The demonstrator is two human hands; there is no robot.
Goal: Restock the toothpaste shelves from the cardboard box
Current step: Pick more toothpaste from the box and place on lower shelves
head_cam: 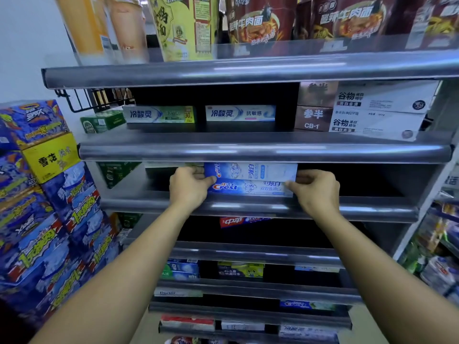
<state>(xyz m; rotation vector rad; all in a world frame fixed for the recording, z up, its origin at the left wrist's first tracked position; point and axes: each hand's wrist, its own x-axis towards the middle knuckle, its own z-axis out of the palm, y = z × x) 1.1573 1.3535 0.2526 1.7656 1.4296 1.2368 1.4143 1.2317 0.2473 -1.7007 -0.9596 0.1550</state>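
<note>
Two long blue-and-white Crest toothpaste cartons (248,186) lie stacked one on the other, lengthwise along the front of a grey metal shelf (372,209), the third level down of a tall store rack. Their printed faces look outward, and the lower one sits just behind the shelf's rounded front rail.

The left hands-side grip comes from the left hand (190,185), whose fingers curl round the left end of the stack while its thumb lies across the front by the Crest logo. The right hand (316,192) grips the right end, thumb on the front of the lower carton and fingers wrapped behind. Both forearms reach up from the bottom of the view.

To the right of the stack the same shelf is dark, and I cannot tell what lies at the back.

On the level above, two white-and-blue toothpaste boxes (240,112) stand well apart, facing out, with brown and white boxes (377,108) stacked at the right end. The top level carries tall instant-noodle cups (253,21).

One level below the hands, a red-and-blue toothpaste box (238,221) lies tilted. Lower levels hold scattered smaller boxes.

Left of the rack stands a pile of blue printed drink cases (37,232), with a yellow case (49,157) among them.
</note>
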